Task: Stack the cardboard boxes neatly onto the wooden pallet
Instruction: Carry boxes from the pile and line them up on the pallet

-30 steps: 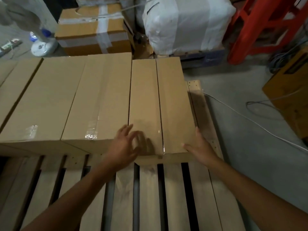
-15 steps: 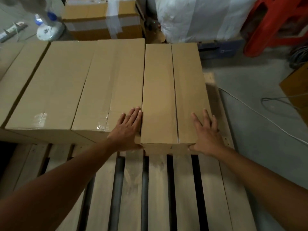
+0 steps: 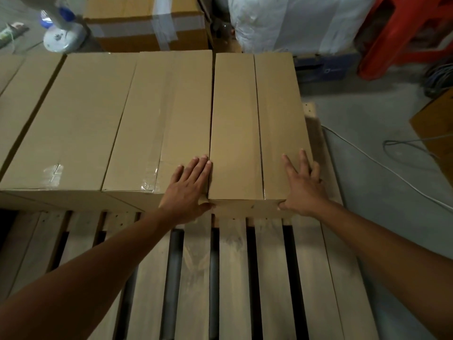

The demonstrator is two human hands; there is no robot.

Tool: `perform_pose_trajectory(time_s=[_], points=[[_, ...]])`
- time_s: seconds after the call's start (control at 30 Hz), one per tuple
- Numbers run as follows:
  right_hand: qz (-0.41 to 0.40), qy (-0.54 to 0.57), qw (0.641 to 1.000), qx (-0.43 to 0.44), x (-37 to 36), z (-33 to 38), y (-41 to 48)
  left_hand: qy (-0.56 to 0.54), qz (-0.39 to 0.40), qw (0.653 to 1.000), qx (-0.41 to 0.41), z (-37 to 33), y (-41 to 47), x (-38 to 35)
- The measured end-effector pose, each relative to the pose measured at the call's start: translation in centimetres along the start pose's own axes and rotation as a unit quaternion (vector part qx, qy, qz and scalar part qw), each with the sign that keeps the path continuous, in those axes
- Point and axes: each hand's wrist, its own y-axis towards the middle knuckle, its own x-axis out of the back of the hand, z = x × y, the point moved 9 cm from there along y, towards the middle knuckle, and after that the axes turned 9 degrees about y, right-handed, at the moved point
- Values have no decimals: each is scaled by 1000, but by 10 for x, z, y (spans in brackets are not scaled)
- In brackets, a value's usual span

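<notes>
Far-left tan cardboard box [image 3: 14, 99] cut off by frame edge; far part of slatted wooden pallet [image 3: 232, 278] hidden under the box row; contents of the boxes not visible, all closed. Long narrow tan cardboard box [image 3: 255, 128] sits at the row's right end on the pallet, touching the taped tan box [image 3: 166, 123] beside it. Left hand [image 3: 188, 187] flat, fingers straight along the seam between the two, thumb at the narrow box's front corner, gripping nothing; right hand [image 3: 302, 185] splayed flat on its right top edge, outer fingers partly hidden over the side, thumb on the front face. White cable [image 3: 392, 168] on floor, right.
</notes>
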Motion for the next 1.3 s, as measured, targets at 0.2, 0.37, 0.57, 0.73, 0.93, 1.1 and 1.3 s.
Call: perform_pose_trajectory(time_s=[0.2,0.37,0.57,0.73,0.93,1.1,1.3], points=[[3,4,1000,-1,5,2,10,-2,-25,1000,11,0,0,1],[-2,-4,1000,8,3,0,10,52,-25,998,4,-3,4,6],[-30,-21,999,24,1,1,7,87,-28,996,1,-5,17,8],[-46,-4,999,29,3,1,7,63,-16,998,-4,-5,20,1],[-58,33,997,34,5,1,12,57,-18,998,3,2,20,-3],[-56,50,996,38,7,3,12,42,-24,999,3,4,20,-1],[-64,82,993,54,6,0,12,40,-36,998,13,6,22,0]])
